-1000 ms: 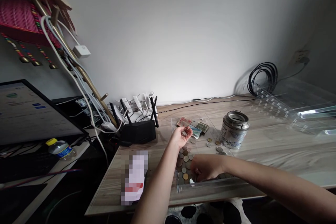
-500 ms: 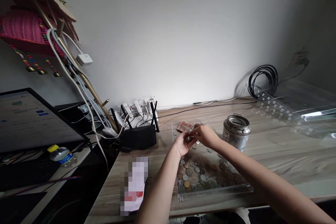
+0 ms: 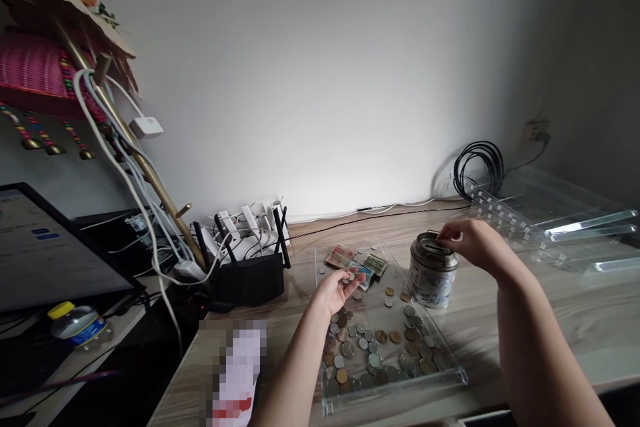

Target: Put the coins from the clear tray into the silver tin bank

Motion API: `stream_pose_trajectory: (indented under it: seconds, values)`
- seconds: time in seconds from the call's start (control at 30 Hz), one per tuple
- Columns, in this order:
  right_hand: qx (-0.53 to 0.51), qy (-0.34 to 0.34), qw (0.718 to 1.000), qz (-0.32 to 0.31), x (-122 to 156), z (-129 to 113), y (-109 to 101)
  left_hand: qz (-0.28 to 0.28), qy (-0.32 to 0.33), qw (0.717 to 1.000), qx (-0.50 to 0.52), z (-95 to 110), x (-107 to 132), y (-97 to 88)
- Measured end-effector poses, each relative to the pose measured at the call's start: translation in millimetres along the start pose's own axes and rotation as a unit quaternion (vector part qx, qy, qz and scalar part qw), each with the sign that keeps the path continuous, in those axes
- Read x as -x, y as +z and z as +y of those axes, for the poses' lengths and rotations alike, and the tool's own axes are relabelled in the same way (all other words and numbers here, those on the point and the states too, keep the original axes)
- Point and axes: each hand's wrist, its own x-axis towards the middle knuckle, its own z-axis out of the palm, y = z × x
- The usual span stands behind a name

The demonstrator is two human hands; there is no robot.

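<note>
My left hand [image 3: 339,287] is cupped palm up over the clear tray [image 3: 453,365], with a few coins lying in its palm. My right hand [image 3: 473,243] hovers over the slotted lid of the metal money tin [image 3: 431,270], its fingers pinched at the slot on something too small to make out. The tin stands upright just right of the tray. Several loose coins [image 3: 374,345] cover the tray's near half. A few folded banknotes [image 3: 353,258] lie at its far end.
A black router [image 3: 247,275] with cables stands left of the tray. Clear acrylic sheets [image 3: 560,217] and a coiled black cable [image 3: 477,167] lie at the back right. A monitor [image 3: 45,250] and a bottle [image 3: 75,325] are at the left. A blurred white item [image 3: 235,370] lies near the table's front edge.
My right hand went from the tray's near coins to my left palm, then swung right to the top of the tin. My left hand stayed cupped over the tray.
</note>
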Motion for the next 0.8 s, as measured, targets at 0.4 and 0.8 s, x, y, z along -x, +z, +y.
stream_pose_trajectory:
  seconds: [0.4,0.8]
  values:
    - [-0.050,-0.111,0.992,0.026,17.4,-83.9,20.9,-0.104,-0.005,0.975,-0.198,-5.7,10.5,11.6]
    - [-0.042,-0.141,0.979,-0.141,22.8,-110.3,74.0,-0.176,0.005,0.964,-0.199,-4.4,14.6,14.0]
